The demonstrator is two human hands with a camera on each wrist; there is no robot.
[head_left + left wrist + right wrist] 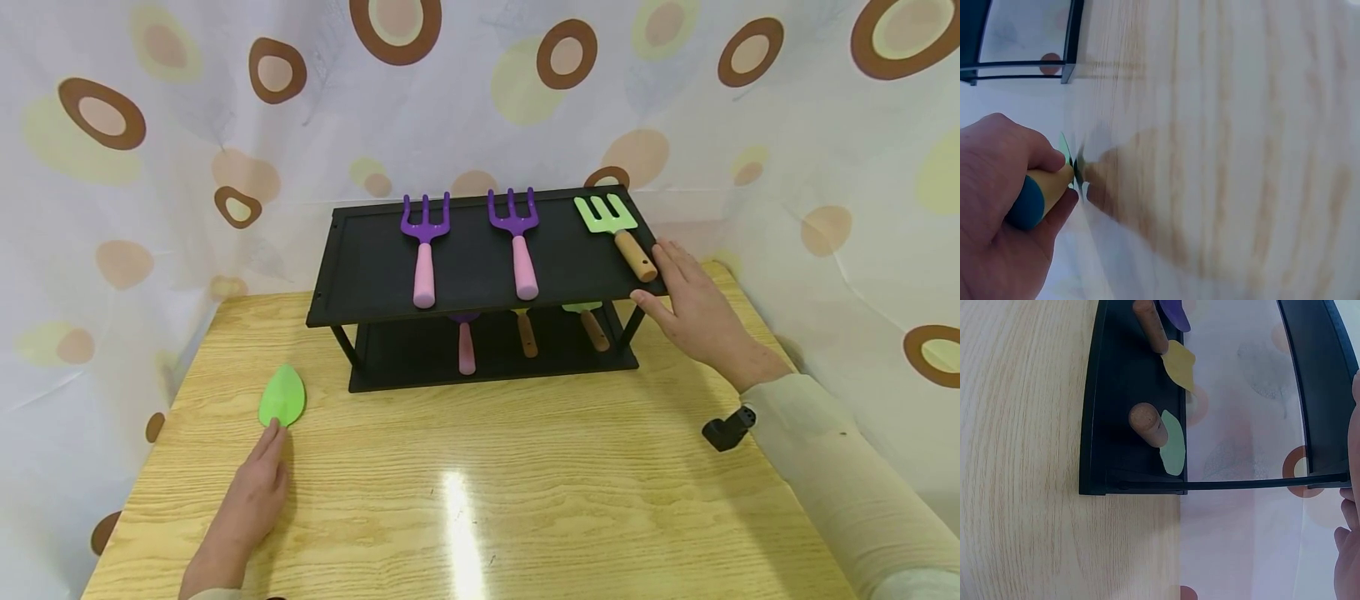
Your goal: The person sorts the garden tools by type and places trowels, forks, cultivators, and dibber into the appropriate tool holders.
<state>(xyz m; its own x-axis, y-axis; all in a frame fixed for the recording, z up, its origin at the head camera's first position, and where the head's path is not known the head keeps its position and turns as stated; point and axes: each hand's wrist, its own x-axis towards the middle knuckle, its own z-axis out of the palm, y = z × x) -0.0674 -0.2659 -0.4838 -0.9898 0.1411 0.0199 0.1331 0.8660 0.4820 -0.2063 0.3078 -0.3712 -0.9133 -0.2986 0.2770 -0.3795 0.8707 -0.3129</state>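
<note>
My left hand grips a small trowel with a leaf-shaped green blade, low over the wooden table at left. In the left wrist view the fingers curl round its pale handle, which has a blue end; the blade appears edge-on. My right hand rests on the right end of a black two-tier rack, thumb at its front edge and fingers fairly straight. Nearest to it on the top tier lies a green hand fork with a wooden handle.
Two purple hand forks with pink handles lie on the top tier. On the lower tier are a pink-handled tool, a yellow-bladed tool and a light-green-bladed one. A patterned curtain surrounds the table.
</note>
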